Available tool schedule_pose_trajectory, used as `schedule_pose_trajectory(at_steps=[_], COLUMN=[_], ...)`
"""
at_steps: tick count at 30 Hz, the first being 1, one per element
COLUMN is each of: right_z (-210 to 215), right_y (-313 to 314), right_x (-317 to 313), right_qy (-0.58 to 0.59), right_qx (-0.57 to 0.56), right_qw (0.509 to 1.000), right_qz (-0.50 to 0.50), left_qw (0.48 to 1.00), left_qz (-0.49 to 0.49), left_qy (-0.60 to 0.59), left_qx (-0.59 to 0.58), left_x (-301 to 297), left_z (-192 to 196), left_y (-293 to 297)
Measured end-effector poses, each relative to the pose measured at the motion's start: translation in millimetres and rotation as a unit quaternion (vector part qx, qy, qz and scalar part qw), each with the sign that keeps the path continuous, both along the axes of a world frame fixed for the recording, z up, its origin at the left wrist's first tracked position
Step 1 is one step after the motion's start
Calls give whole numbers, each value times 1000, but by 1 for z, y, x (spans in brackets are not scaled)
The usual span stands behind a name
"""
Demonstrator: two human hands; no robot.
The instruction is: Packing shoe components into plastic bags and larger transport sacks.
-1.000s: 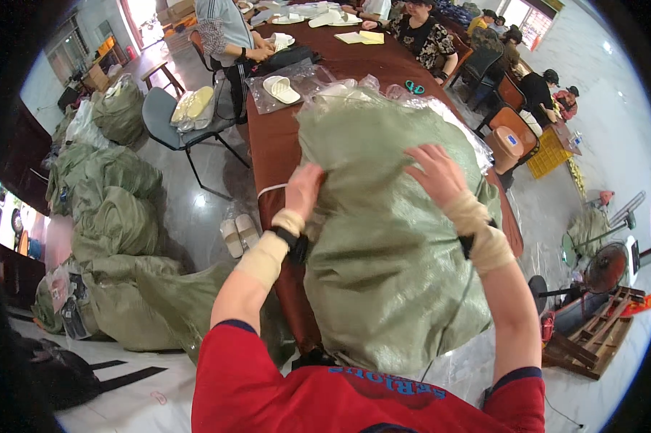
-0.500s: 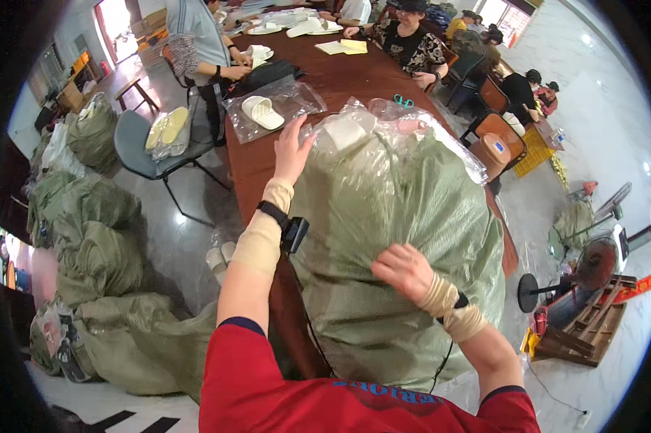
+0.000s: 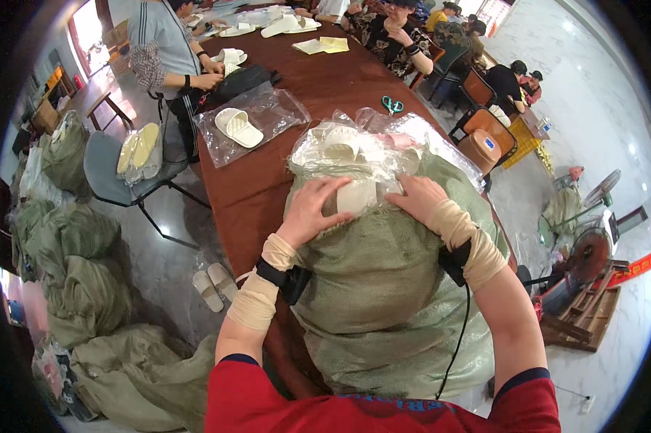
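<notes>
A big green woven sack [image 3: 390, 289] stands in front of me, its mouth turned toward the table. White slippers in clear plastic bags [image 3: 340, 141] fill the mouth, with a pink one [image 3: 396, 141] among them. My left hand [image 3: 312, 211] rests on the left side of the mouth, thumb and fingers spread apart. Opposite it, my right hand [image 3: 421, 196] lies on the right side, thumb apart from the fingers, touching plastic and sack edge. Between the two hands shows a pale bagged piece [image 3: 357, 196]. Both wrists are wrapped in beige bandage and carry black straps.
On the brown-covered table [image 3: 268, 162] lie a white slipper [image 3: 239, 128] on a clear bag, teal scissors [image 3: 392, 105] and yellow paper [image 3: 334, 45]. People work around it. A chair [image 3: 116, 169] and green sacks [image 3: 87, 289] stand left; a fan [image 3: 589, 252] stands right.
Both hands have come to the sack's mouth, the right moving up from the sack's front. The sack's edge now sits lower, showing more of the bagged slippers.
</notes>
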State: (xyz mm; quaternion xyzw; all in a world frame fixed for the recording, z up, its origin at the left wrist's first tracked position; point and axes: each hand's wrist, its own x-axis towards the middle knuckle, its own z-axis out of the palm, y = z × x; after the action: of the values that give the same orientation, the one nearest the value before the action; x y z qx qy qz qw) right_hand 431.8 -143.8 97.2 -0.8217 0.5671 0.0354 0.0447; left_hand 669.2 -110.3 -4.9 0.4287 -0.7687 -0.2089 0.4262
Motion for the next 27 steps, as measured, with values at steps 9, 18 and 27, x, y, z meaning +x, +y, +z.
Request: schedule_pose_trajectory(at_steps=[9,18,27], right_z=[48,36,17], right_y=[34,51,111], right_x=[50,49,-14], right_qy=[-371,-136,-191], right_qx=[58,-213,-192], right_qw=[927,943,915], right_qz=[-3,217,300], left_qw=[995,974,988], left_qz=[-13,102,123], left_qy=[-72,202,72], left_qx=[67,28,-54], left_x=[-2,44,73], left_z=[-11,-51,10], left_y=[0,23,45])
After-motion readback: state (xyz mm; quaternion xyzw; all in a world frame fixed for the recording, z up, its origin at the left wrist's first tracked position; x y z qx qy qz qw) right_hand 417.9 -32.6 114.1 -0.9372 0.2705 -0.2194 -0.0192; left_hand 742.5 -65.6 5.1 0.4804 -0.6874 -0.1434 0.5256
